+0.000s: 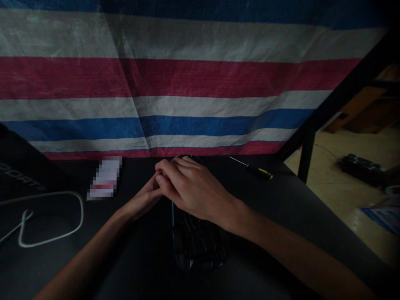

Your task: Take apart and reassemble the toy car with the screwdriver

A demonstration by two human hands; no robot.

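Observation:
A dark, rounded object that looks like a toy car [200, 243] lies lengthwise on the black table, below my hands. A thin light-blue line runs along its edge. My right hand [195, 185] arches over its far end, fingers bent and pressed together, thumb against the left fingers. Angled in from the left, my left hand [148, 196] meets the right one at the fingertips, its fingers closed and partly covered. Whatever sits between the fingers is hidden. Dim light leaves the object's details unclear.
A screwdriver [259, 171] with a black-and-yellow handle lies right of my hands. On the left are a blurred white-and-red packet [105, 179], a white cable [81, 210] and a black item with lettering [21, 166]. A striped sheet [187, 79] hangs behind the table [290, 216].

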